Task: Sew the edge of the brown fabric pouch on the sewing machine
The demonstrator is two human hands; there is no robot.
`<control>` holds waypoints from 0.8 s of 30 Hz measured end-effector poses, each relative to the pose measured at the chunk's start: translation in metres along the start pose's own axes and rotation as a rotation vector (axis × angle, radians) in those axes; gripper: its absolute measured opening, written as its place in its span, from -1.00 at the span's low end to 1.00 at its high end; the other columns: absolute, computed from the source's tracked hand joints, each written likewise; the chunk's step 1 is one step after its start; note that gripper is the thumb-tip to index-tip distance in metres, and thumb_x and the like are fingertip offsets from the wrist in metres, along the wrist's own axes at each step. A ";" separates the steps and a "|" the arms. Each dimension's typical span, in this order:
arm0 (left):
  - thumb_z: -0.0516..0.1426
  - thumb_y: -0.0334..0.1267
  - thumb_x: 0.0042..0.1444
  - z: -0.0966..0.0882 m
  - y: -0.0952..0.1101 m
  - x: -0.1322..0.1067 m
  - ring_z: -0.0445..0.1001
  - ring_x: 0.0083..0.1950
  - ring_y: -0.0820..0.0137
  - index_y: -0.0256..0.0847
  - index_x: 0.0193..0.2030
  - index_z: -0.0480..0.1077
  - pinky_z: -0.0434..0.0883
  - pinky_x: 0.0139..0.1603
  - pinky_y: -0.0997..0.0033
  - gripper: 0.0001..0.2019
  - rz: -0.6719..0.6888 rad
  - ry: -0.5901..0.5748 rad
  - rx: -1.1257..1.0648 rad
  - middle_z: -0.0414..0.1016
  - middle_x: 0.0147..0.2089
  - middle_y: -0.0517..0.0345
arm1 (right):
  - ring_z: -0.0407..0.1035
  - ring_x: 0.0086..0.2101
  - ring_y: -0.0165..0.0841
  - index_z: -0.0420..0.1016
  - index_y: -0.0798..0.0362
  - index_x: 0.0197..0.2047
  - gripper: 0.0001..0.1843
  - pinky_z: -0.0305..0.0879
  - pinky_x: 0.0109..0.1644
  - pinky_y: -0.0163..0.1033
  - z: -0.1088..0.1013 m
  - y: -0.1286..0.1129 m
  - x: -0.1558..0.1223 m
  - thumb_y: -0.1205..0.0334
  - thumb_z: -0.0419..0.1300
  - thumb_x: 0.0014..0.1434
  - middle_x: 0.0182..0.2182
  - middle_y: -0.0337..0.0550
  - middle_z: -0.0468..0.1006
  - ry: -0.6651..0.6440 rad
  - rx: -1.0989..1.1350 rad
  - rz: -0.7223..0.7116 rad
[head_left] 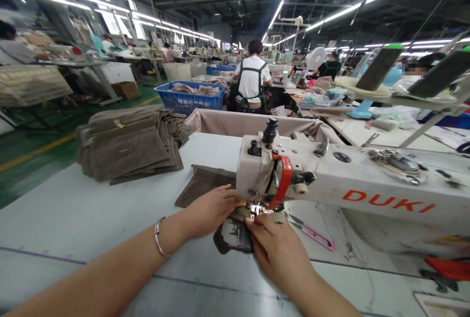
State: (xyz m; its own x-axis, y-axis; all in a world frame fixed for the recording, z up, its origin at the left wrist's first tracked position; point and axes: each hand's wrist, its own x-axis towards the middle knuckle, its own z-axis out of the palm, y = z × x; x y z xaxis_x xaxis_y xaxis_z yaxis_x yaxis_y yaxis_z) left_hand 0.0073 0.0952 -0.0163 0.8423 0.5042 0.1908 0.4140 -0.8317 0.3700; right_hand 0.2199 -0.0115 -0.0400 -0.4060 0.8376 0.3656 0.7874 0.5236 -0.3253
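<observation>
A brown fabric piece point(207, 180) lies on the white table, its right end running under the head of a sewing machine point(253, 165). My left hand point(211, 209) rests on its near edge, fingers stretched towards the presser foot point(256, 210). A lighter strip point(239, 213) shows between that hand and the foot. Close on the right side of the foot, my right hand point(279, 243) has its fingers bent and pressed together. Whatever they hold is hidden. Below the strip sits a dark, shiny plate point(235, 236). Thread snips point(317, 236) with a pink handle lie right of my right hand.
A stack of brown fabric pouches point(128, 145) stands on the table's left. Behind the table are a pink cloth-lined bin point(227, 122) and a blue basket point(191, 99) of fabric pieces. A co-worker point(253, 77) sits ahead, back turned. Thread cones point(378, 69) stand at right.
</observation>
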 end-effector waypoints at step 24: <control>0.09 -0.41 0.30 0.012 0.003 0.000 0.48 0.07 0.37 -0.17 -0.05 0.48 0.35 0.17 0.39 -0.81 0.155 0.063 0.031 0.57 0.04 0.24 | 0.31 -0.08 -0.10 0.39 0.14 0.16 -0.60 0.19 0.09 0.10 0.005 0.007 -0.002 0.42 0.06 0.27 -0.11 0.02 0.49 0.040 -0.049 0.014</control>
State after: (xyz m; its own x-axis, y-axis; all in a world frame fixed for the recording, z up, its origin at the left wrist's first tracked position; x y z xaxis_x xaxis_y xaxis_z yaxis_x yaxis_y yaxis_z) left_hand 0.0127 0.0902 -0.0261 0.8741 0.3819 0.3003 0.2921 -0.9071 0.3032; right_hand 0.2236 -0.0084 -0.0476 -0.3767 0.8371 0.3967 0.8148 0.5031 -0.2881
